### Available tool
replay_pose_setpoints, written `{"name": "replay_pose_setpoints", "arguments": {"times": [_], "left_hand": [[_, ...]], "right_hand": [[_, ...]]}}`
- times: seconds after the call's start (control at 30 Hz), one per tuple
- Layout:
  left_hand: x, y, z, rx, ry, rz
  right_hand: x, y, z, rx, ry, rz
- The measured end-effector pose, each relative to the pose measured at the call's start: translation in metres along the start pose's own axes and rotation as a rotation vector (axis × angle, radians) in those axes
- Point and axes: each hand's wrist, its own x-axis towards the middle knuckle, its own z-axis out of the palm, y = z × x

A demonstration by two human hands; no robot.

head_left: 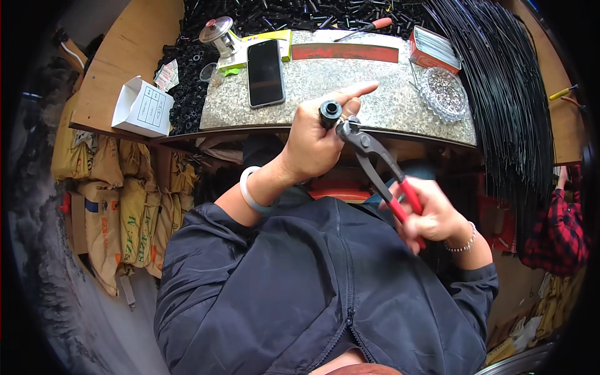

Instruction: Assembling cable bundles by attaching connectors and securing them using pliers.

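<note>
Just in front of the table's near edge, my left hand (311, 145) is closed around a short black tubular part (330, 111), its round open end facing up. The index finger of that hand stretches out to the right. My right hand (437, 209), slightly blurred, grips the red handles of a pair of pincers (370, 148). Their dark metal jaws are at the side of the black tubular part, close to my left thumb. What lies between the jaws is too small to make out.
On the speckled tabletop (325, 84) lie a phone (265, 74), a red strip (345, 53) and a screwdriver (380, 24). A glass dish of small metal pieces (442, 94) and a red box (435, 49) are right, beside long black rods (494, 75). A white box (142, 107) stands left.
</note>
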Motion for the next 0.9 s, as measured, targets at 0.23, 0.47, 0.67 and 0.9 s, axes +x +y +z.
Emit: {"name": "replay_pose_setpoints", "arguments": {"times": [0.23,0.47,0.67,0.9], "left_hand": [[-0.001,-0.008,0.004,-0.013,0.022,-0.049],[-0.001,-0.014,0.005,0.043,0.051,-0.037],[0.002,-0.022,0.012,0.060,0.071,0.058],[0.003,-0.015,0.012,-0.066,0.147,-0.143]], "right_hand": [[0.012,0.007,0.003,-0.917,0.360,-0.482],[0.010,0.000,-0.004,-0.684,0.242,-0.342],[0.012,0.008,-0.009,-0.305,0.191,-0.101],[0.037,0.021,-0.052,-0.808,0.624,-0.525]]}}
